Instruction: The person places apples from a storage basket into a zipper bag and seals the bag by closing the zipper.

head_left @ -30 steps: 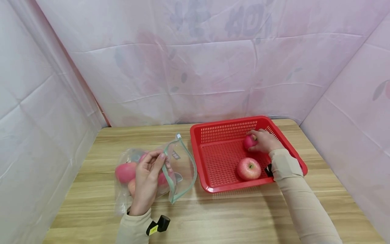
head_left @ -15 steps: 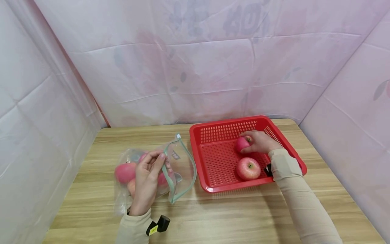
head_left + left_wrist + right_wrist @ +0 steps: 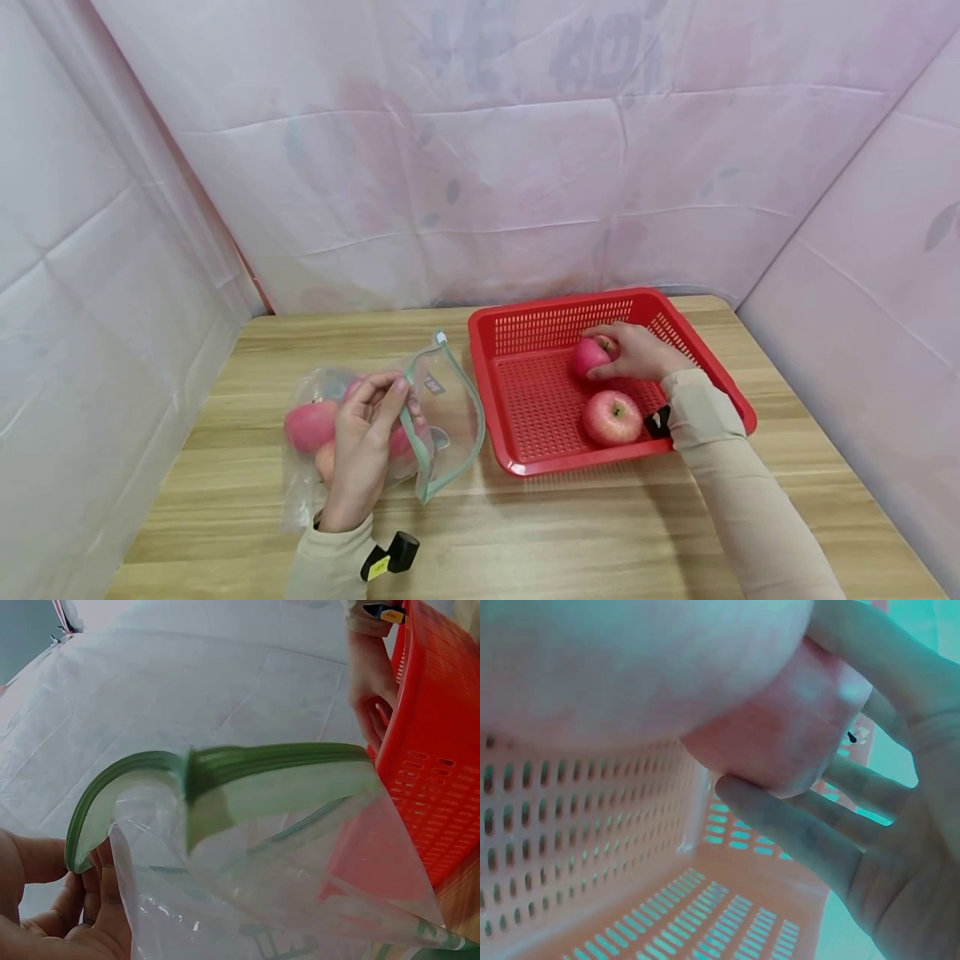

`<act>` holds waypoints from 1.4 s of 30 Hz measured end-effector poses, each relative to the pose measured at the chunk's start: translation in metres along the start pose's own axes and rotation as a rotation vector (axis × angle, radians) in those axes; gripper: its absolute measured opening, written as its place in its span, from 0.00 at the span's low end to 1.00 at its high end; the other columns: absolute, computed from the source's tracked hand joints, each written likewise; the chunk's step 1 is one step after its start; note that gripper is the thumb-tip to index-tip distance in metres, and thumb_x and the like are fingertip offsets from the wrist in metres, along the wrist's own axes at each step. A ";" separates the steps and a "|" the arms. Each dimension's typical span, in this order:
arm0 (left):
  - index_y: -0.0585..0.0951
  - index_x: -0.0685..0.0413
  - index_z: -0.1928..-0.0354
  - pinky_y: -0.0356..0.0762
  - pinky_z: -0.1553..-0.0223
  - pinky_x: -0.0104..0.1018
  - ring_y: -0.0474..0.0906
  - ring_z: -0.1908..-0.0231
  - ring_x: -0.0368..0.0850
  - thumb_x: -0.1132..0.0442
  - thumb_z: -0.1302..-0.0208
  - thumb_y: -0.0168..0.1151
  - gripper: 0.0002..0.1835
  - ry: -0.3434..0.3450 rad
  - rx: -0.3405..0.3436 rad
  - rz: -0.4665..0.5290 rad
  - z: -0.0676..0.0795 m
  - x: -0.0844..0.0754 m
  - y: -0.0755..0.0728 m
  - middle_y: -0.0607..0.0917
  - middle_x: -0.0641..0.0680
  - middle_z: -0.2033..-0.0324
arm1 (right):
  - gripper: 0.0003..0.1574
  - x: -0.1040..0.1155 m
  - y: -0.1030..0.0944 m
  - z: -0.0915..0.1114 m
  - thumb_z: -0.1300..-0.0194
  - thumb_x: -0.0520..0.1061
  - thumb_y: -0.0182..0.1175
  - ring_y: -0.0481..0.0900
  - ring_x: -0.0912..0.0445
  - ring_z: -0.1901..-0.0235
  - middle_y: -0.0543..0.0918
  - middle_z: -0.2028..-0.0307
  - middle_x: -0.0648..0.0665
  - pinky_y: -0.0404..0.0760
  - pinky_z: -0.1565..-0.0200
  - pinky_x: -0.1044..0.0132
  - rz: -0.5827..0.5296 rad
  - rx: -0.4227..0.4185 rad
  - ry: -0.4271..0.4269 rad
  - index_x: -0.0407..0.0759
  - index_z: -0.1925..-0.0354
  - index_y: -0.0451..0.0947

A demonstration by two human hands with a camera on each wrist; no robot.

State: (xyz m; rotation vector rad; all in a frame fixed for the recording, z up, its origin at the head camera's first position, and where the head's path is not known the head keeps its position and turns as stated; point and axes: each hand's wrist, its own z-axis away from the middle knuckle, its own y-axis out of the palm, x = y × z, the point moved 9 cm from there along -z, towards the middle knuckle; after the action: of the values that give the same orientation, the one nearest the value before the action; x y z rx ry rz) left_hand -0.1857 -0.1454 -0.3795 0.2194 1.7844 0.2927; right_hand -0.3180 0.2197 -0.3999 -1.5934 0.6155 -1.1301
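My left hand [image 3: 363,450] pinches the green-edged mouth of a clear zip bag [image 3: 453,417] between thumb and fingers; the left wrist view shows the green zip strip [image 3: 277,761] spread apart. Inside the bag lie several pink and reddish fruits [image 3: 310,425], partly hidden by the hand. On the right, my right hand [image 3: 637,350] reaches into the red basket [image 3: 525,462] and grips a pink-red apple [image 3: 591,358], with thumb and fingers around it in the right wrist view. A second, larger apple [image 3: 612,418] sits in the basket nearer the front, below that hand.
The basket has slotted walls and stands on a wooden table [image 3: 525,542], just right of the bag's mouth. Pale printed cloth [image 3: 480,167] hangs behind the table and along both sides. A black wrist camera [image 3: 402,550] juts out from the left sleeve.
My right hand has shifted left inside the basket with the pink-red apple, which is now closer to the basket's middle. The left hand and the bag have stayed in place.
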 end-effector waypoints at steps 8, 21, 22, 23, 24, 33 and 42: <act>0.76 0.69 0.51 0.86 0.64 0.31 0.81 0.74 0.41 0.65 0.24 0.58 0.11 -0.005 0.001 0.001 0.000 0.000 0.001 0.82 0.51 0.70 | 0.43 0.021 -0.008 0.000 0.47 0.48 0.79 0.76 0.39 0.41 0.80 0.40 0.35 0.80 0.43 0.41 0.013 -0.028 -0.018 0.41 0.35 0.77; 0.76 0.69 0.51 0.86 0.65 0.31 0.81 0.74 0.41 0.65 0.24 0.58 0.11 0.001 0.009 0.007 0.000 -0.001 0.003 0.82 0.51 0.70 | 0.44 0.047 -0.026 0.003 0.46 0.47 0.79 0.76 0.40 0.39 0.77 0.38 0.37 0.78 0.40 0.39 0.031 -0.081 -0.020 0.47 0.33 0.76; 0.76 0.69 0.51 0.86 0.65 0.31 0.81 0.74 0.41 0.65 0.24 0.58 0.11 0.004 0.012 0.008 0.000 -0.001 0.003 0.82 0.51 0.70 | 0.44 0.049 -0.028 0.004 0.46 0.48 0.79 0.76 0.40 0.40 0.77 0.38 0.37 0.79 0.41 0.39 0.033 -0.087 -0.024 0.47 0.33 0.75; 0.76 0.69 0.51 0.86 0.65 0.31 0.81 0.74 0.41 0.65 0.24 0.57 0.11 0.007 0.015 0.008 0.000 -0.002 0.003 0.82 0.51 0.70 | 0.44 0.051 -0.029 0.005 0.46 0.47 0.79 0.76 0.39 0.40 0.77 0.38 0.37 0.79 0.42 0.38 0.034 -0.093 -0.029 0.46 0.33 0.75; 0.76 0.69 0.51 0.86 0.65 0.31 0.81 0.74 0.41 0.65 0.24 0.58 0.11 0.007 0.015 0.008 0.000 -0.002 0.003 0.82 0.51 0.71 | 0.44 0.054 -0.031 0.005 0.46 0.47 0.79 0.76 0.39 0.40 0.77 0.38 0.37 0.79 0.42 0.38 0.034 -0.098 -0.031 0.46 0.33 0.75; 0.76 0.69 0.51 0.85 0.66 0.31 0.81 0.74 0.41 0.64 0.24 0.58 0.11 0.001 0.011 0.011 -0.001 0.000 0.003 0.82 0.51 0.71 | 0.43 0.084 -0.045 0.013 0.45 0.47 0.79 0.76 0.41 0.41 0.76 0.38 0.40 0.81 0.44 0.41 0.038 -0.136 -0.073 0.49 0.33 0.75; 0.76 0.69 0.52 0.85 0.66 0.31 0.81 0.75 0.41 0.65 0.24 0.58 0.11 0.009 0.019 0.016 0.000 -0.002 0.004 0.81 0.51 0.71 | 0.42 0.111 -0.054 0.019 0.47 0.44 0.80 0.77 0.44 0.40 0.76 0.37 0.43 0.83 0.46 0.44 0.035 -0.185 -0.148 0.49 0.34 0.76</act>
State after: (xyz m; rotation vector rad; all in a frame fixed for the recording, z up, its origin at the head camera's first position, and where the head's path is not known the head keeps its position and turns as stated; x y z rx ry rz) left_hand -0.1856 -0.1418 -0.3763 0.2461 1.7952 0.2887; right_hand -0.2614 0.1535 -0.3094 -1.7988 0.6617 -0.9413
